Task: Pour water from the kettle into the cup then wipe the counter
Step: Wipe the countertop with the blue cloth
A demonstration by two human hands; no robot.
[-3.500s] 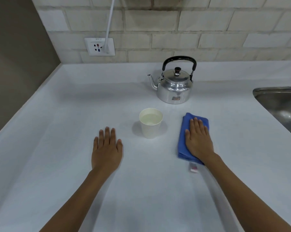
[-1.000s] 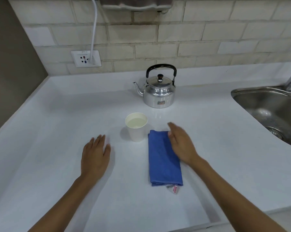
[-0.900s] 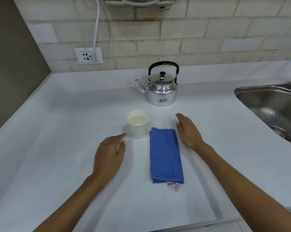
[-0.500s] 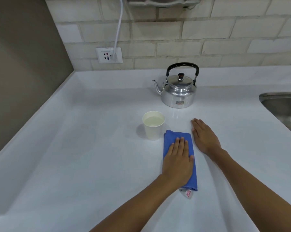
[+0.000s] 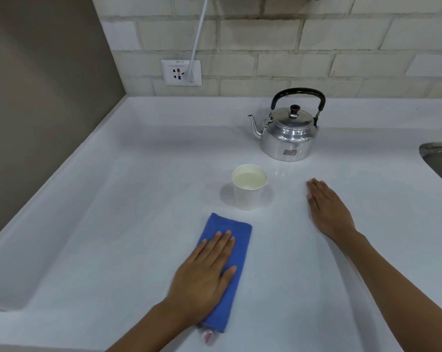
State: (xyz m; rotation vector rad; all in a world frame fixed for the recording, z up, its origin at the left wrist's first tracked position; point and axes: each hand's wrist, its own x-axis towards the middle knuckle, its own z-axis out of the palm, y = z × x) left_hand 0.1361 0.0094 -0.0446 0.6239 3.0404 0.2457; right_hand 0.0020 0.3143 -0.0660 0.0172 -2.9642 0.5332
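A silver kettle (image 5: 288, 134) with a black handle stands upright at the back of the white counter (image 5: 138, 199). In front of it is a white paper cup (image 5: 249, 190) holding water. A folded blue cloth (image 5: 230, 240) lies on the counter, to the left of and nearer than the cup. My left hand (image 5: 204, 273) lies flat on the cloth, pressing it down, fingers together. My right hand (image 5: 326, 209) rests palm down on the bare counter to the right of the cup, holding nothing.
A steel sink (image 5: 441, 158) is set into the counter at the right edge. A wall socket (image 5: 181, 72) with a white cable plugged in sits on the brick wall behind. A brown wall borders the counter on the left.
My right hand let go of the cloth and my left hand took it over. The left hand has since slid the cloth left and toward me, away from the cup. The right hand stayed flat.
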